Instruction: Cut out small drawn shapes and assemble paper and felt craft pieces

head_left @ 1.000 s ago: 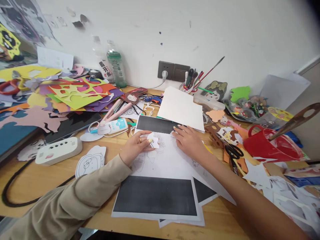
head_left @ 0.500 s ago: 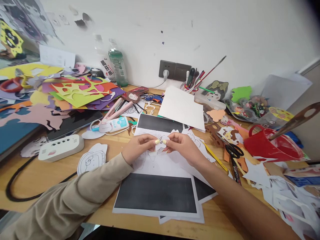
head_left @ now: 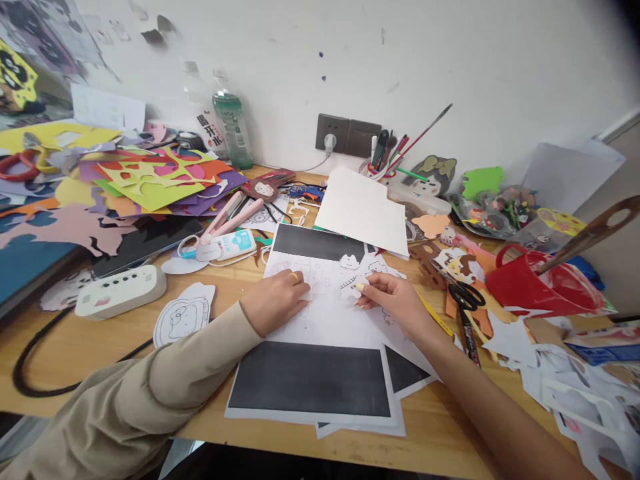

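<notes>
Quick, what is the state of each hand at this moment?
Left hand: over the sheet, nothing seen held; open or closed cannot be told.
Right hand: closed, holding a paper cutout.

One head-worn camera looks forward and down (from quite near) at the desk (head_left: 435, 433), the wall (head_left: 280, 80) beyond.

The small white paper cutout (head_left: 348, 289) bears black line marks, seemingly ladder-like. The rectangular white paper sheet (head_left: 320, 328) shows solid black bands.
</notes>
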Motion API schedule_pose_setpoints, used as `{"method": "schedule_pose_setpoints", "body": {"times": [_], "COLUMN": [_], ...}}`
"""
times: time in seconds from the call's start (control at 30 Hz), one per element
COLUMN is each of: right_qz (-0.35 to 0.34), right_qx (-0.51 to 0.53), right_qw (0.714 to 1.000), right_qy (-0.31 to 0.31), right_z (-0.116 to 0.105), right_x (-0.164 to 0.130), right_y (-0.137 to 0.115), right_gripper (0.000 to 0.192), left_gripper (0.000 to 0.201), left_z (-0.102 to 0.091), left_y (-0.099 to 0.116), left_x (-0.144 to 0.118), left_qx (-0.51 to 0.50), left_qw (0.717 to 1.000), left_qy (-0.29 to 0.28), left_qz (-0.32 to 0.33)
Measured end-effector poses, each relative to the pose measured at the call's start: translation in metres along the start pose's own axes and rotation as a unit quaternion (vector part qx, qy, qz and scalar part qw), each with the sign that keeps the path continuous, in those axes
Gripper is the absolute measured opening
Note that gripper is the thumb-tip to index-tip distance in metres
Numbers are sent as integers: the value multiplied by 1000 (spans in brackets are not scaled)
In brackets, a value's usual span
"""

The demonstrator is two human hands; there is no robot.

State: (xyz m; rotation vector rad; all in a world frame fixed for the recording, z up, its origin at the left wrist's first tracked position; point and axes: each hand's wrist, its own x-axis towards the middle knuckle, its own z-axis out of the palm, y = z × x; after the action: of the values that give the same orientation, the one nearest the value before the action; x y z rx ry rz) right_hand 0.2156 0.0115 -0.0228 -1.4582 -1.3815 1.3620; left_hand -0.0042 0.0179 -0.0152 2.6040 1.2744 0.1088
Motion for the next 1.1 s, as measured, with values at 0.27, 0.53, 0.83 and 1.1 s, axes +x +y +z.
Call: {"method": "schedule_pose_setpoints", "body": {"times": [0.27,0.53,0.83,1.1], "right_qz": [-10,-16,-23,-52], "right_qx": [16,10,-5,-78], "right_qw": [1000,1000,1000,995], "right_qy": [18,19,-11,-15], "right_z": [-9,-15,-11,-7], "right_x": [-4,-8,-8,-8], "right_y": [5,4,8,14], "right_gripper": [19,18,20,17], "left_gripper": [27,27,27,34], "left_z": [1,2,-18,-28], "left_y": [12,13,4,-27], "left_x": [-4,-2,-12,-21], "left_qx": [134,201,267,293], "left_qw": [990,979,956,924], "left_qy": [-12,2,87,107], "left_qz": [34,44,-83,-222]}}
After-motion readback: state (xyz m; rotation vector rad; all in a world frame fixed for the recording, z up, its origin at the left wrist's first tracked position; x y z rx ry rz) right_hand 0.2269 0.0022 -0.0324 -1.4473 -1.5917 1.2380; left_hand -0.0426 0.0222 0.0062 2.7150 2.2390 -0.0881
